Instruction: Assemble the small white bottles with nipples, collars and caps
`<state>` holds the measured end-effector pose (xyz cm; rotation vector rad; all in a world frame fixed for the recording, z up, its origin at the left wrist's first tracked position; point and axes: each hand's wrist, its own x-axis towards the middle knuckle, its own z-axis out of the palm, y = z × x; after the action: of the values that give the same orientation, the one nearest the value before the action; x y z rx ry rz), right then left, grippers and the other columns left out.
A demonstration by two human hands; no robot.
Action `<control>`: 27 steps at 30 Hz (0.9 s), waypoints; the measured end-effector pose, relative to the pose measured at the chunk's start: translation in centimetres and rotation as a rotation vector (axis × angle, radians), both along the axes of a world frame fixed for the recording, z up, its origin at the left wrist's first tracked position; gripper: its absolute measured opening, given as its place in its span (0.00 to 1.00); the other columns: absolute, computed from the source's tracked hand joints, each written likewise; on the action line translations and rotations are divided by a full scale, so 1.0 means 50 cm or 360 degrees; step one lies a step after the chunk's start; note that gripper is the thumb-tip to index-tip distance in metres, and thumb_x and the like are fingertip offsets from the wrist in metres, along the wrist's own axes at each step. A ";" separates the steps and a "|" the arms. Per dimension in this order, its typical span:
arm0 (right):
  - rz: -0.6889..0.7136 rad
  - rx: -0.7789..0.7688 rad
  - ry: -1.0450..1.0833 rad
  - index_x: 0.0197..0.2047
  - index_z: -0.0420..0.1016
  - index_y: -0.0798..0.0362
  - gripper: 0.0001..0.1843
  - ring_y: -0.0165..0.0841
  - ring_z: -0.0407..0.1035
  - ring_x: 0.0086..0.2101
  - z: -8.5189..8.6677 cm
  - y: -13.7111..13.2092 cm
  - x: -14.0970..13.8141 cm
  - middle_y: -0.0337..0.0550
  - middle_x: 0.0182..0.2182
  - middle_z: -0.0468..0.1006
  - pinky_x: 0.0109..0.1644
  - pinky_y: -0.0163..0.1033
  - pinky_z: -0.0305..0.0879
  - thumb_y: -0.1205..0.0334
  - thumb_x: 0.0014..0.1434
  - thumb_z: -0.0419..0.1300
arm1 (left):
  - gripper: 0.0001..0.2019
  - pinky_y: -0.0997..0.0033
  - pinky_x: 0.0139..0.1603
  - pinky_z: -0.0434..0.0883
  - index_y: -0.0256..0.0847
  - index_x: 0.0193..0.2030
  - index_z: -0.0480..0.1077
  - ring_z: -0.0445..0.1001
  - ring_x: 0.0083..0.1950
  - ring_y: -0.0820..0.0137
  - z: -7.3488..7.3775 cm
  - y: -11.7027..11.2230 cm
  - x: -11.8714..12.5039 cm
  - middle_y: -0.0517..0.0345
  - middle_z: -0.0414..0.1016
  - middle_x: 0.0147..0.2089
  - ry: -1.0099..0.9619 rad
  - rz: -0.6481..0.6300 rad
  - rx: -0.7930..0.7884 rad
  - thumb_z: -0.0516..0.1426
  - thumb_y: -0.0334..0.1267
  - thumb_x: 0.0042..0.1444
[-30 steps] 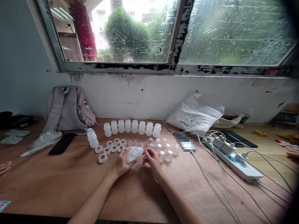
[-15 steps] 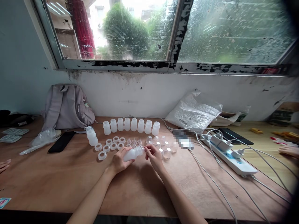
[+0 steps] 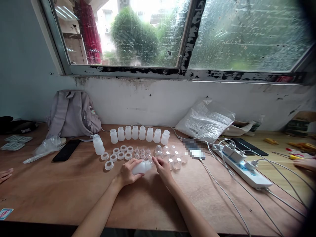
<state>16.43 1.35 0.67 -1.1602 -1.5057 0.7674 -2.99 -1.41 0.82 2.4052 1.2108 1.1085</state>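
Wrapped around a translucent white baby bottle (image 3: pixel 141 168), my left hand (image 3: pixel 127 172) tips it on its side with the top pointing right. My right hand (image 3: pixel 161 166) is at that top end, thumb and fingers pinched; whatever is between them is too small to make out. Just beyond my hands lie several clear teats (image 3: pixel 142 152). White screw rings (image 3: pixel 120 155) are spread to their left, and clear dome caps (image 3: pixel 170 158) stand to the right. Several open bottles (image 3: pixel 135 132) form a row at the back. Another bottle with a fitted top (image 3: pixel 98 144) stands left of the rings.
On the left are a grey backpack (image 3: pixel 71 113), a plastic bag (image 3: pixel 48 147), a black phone (image 3: pixel 66 150) and another person's hand (image 3: pixel 5 174). To the right, a power strip (image 3: pixel 247 168) trails white cables; a silvery pouch (image 3: pixel 206 120) leans on the wall.
My right hand has stayed pinched near the bottle's top while its fingers shifted slightly. The bottle remains in my left hand, and the whole view has moved a little.
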 end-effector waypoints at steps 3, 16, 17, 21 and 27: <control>-0.0005 -0.0030 0.0013 0.13 0.52 0.53 0.26 0.24 0.48 0.17 0.002 -0.002 0.001 0.32 0.13 0.50 0.19 0.31 0.46 0.45 0.51 0.53 | 0.25 0.64 0.45 0.68 0.45 0.52 0.62 0.69 0.45 0.64 0.004 -0.002 0.002 0.53 0.69 0.45 -0.0030 -0.0017 -0.0040 0.58 0.43 0.45; 0.0634 -0.0411 0.0535 0.35 0.72 0.52 0.15 0.37 0.66 0.36 0.047 -0.032 -0.010 0.43 0.31 0.73 0.41 0.41 0.63 0.52 0.46 0.62 | 0.19 0.71 0.37 0.67 0.37 0.46 0.67 0.70 0.38 0.65 0.025 -0.009 0.016 0.53 0.73 0.39 -0.0668 -0.0189 -0.0771 0.54 0.46 0.50; 0.0579 -0.0399 0.0516 0.33 0.72 0.52 0.14 0.36 0.66 0.34 0.045 -0.032 -0.012 0.42 0.29 0.73 0.39 0.39 0.64 0.51 0.45 0.62 | 0.20 0.71 0.36 0.67 0.36 0.46 0.67 0.70 0.38 0.65 0.025 -0.009 0.018 0.53 0.72 0.39 -0.0700 -0.0196 -0.0796 0.54 0.47 0.50; 0.0654 -0.0417 0.0606 0.39 0.70 0.50 0.17 0.36 0.66 0.36 0.045 -0.034 -0.015 0.42 0.33 0.72 0.40 0.39 0.63 0.52 0.47 0.61 | 0.21 0.73 0.29 0.66 0.35 0.47 0.66 0.70 0.31 0.68 0.021 -0.008 0.025 0.53 0.72 0.35 -0.0851 -0.0281 -0.1018 0.52 0.49 0.51; 0.0548 -0.0480 0.0578 0.33 0.70 0.51 0.14 0.34 0.67 0.34 0.048 -0.036 -0.017 0.40 0.30 0.72 0.38 0.38 0.63 0.53 0.46 0.62 | 0.19 0.71 0.36 0.67 0.36 0.45 0.69 0.70 0.38 0.65 0.022 -0.007 0.028 0.53 0.73 0.39 -0.0742 -0.0190 -0.0832 0.55 0.47 0.49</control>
<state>15.56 -0.45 3.09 -0.9177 -1.3225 1.3990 -1.58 -1.74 1.95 1.6880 1.0212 1.0695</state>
